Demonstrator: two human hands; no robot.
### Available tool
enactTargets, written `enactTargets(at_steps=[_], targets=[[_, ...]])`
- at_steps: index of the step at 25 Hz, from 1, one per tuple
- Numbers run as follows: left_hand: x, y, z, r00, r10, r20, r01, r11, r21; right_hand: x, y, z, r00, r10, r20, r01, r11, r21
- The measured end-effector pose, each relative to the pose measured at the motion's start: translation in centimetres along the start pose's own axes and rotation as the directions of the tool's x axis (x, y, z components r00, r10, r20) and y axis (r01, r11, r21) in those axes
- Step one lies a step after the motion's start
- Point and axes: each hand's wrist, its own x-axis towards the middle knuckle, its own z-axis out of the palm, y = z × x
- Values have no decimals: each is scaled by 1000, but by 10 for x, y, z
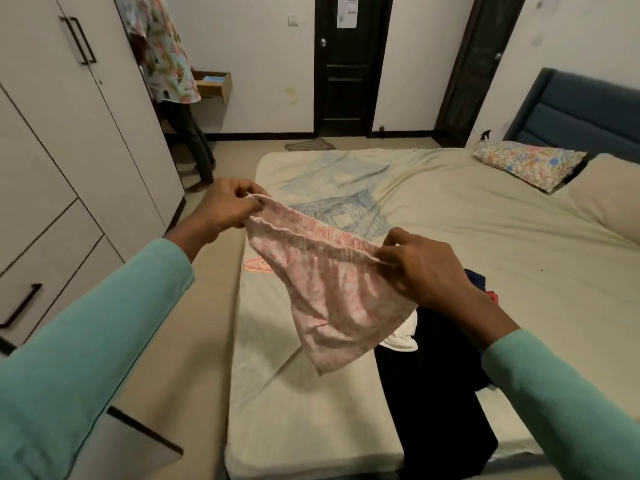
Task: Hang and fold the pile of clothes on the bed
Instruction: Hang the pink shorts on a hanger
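Bed [467, 244], cream sheet; two pillows [530, 164] at the head end. Pile of clothes [433, 393] at the near edge, right side: black piece uppermost, with white, navy and red bits showing; piece count unclear. One pink elastic-waisted garment [332, 289] held in the air above the sheet, just left of the pile. Waistband stretched between two hands, long axis far-left to near-right; fabric hangs below the fingers. Left hand [225, 206] pinches the far end, right hand [426, 268] the near end, fingers curled. Right hand is over the pile; left is nearer the one pink hanger [258, 265] on the sheet.
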Motion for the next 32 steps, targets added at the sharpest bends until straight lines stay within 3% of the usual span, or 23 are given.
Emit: enactTargets(at_steps=[3, 5, 7, 8, 10, 12, 14, 16, 18, 20, 23, 25, 29, 32], targets=[[12, -22, -30, 979, 116, 171, -157, 954, 257, 24, 6, 6, 985, 104, -136, -109, 994, -25], [8, -37, -29, 952, 115, 284, -147, 985, 91, 41, 1, 4, 960, 178, -215, -197, 978, -71], [0, -54, -17, 920, 72, 386, 18, 974, -225, 58, -14, 5, 939, 228, -258, -247, 968, -43], [-3, -65, -10, 896, 43, 443, 121, 935, -334, 66, -21, 5, 930, 271, -247, -270, 962, 36], [-5, -91, 6, 822, -11, 569, 280, 878, -388, 79, -30, 4, 909, 373, -187, -311, 904, 293], [-5, -119, 20, 722, -49, 690, 366, 873, -321, 87, -39, 4, 877, 461, -132, -316, 762, 566], [-9, -133, 33, 623, -155, 767, 442, 878, -182, 91, -56, 3, 870, 494, -15, -280, 518, 808], [-15, -135, 45, 541, -215, 813, 421, 906, -41, 98, -76, 3, 863, 495, 104, -279, 295, 914], [-15, -132, 55, 505, -199, 840, 304, 952, 42, 106, -93, 6, 827, 537, 166, -277, 133, 952], [-9, -128, 61, 550, -165, 819, 185, 980, 73, 109, -97, 5, 799, 573, 183, -218, -8, 976], [19, -126, 51, 744, -150, 651, 201, 980, -3, 102, -79, 6, 779, 585, 226, -206, -102, 973], [42, -120, 30, 814, -147, 563, 251, 961, -113, 94, -59, 13, 745, 607, 277, -331, -24, 943], [76, -86, -18, 901, -54, 430, 131, 980, -153, 80, -41, 26, 778, 617, 119, -522, 529, 670], [80, -57, -33, 944, 5, 330, 45, 989, -144, 77, -33, 27, 852, 523, 34, -495, 783, 377]])
